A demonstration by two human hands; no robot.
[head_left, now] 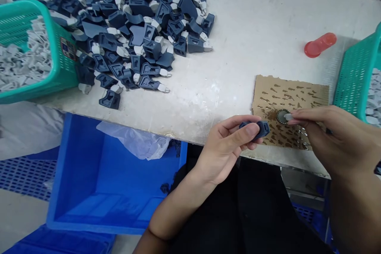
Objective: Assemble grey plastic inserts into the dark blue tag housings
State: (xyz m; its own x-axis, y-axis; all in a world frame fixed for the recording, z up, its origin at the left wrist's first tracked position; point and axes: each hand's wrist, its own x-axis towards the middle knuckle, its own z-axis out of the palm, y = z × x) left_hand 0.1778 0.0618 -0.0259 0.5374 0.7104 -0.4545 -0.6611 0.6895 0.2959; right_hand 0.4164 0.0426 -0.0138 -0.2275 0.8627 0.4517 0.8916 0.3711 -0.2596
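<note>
You hold a small dark blue plastic housing (258, 128) pinched on its side at the table's front edge. Just beside it, your other fingers grip a small pale grey plastic insert (288, 117), over a round metal cup on spotted cardboard.

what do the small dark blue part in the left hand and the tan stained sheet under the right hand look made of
Small dark blue part in the left hand: likely moulded plastic, matte, crisp edges. Tan stained sheet under the right hand: apparently corrugated cardboard, dull, blotched dark.
</note>
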